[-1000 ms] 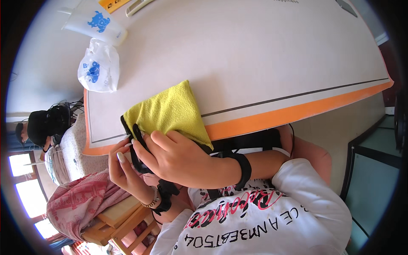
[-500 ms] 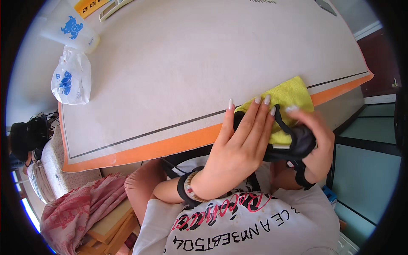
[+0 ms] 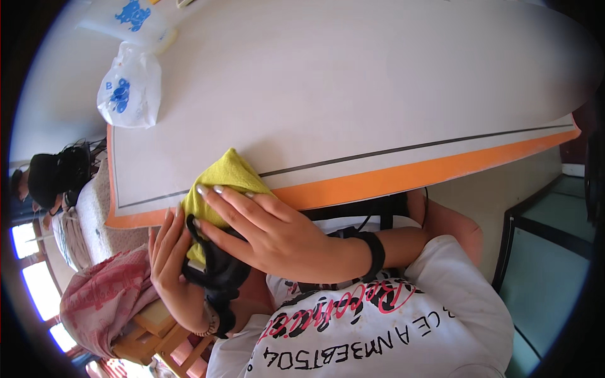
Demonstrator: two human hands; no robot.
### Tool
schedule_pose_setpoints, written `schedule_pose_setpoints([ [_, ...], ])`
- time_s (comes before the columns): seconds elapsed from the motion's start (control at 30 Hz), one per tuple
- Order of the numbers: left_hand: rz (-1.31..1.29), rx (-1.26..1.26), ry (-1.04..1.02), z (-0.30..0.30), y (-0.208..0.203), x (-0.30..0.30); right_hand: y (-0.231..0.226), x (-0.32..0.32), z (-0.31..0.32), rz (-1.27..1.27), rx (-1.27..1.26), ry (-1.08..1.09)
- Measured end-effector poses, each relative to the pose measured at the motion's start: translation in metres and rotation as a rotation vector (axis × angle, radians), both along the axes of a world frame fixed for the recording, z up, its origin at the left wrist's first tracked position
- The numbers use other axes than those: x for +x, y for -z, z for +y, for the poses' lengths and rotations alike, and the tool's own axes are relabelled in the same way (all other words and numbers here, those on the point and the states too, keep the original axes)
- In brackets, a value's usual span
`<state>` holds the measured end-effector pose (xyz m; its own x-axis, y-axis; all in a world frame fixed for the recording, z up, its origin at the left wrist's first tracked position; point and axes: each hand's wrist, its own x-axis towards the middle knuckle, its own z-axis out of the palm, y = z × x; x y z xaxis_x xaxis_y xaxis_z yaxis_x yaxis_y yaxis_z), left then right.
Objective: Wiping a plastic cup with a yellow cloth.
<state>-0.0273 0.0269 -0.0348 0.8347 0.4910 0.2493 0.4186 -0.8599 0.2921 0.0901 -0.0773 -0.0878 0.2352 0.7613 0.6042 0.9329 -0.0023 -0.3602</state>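
Note:
A folded yellow cloth lies over the table's orange front edge, toward the left. Bunched against its near side is a soft black fabric bundle with a thin strap loop. My right hand reaches across from the right, its long fingers lying flat on the cloth. At the left side of the bundle, my left hand grips it with nearly straight fingers upward; its thumb is hidden. A beaded bracelet circles the left wrist, a black band the right.
A pale table spreads ahead. At its far left stand a translucent cup and a crumpled white plastic bag. A pink patterned cloth drapes over wooden furniture on the left. Teal panels are at the right.
Both hands, the yellow cloth and the black bundle have moved from the right to the left along the table edge. My right hand now lies on the cloth, where my left lay.

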Motion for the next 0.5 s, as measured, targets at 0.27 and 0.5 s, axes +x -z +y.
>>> schedule_pose_setpoints([
  [0.27,0.042,0.001,0.214,-0.043,0.014,0.049,-0.02,0.059,-0.062,0.112,-0.244,-0.129],
  [0.5,-0.403,0.013,0.647,-0.128,0.044,0.134,-0.056,0.053,-0.168,0.499,-0.221,0.576],
])
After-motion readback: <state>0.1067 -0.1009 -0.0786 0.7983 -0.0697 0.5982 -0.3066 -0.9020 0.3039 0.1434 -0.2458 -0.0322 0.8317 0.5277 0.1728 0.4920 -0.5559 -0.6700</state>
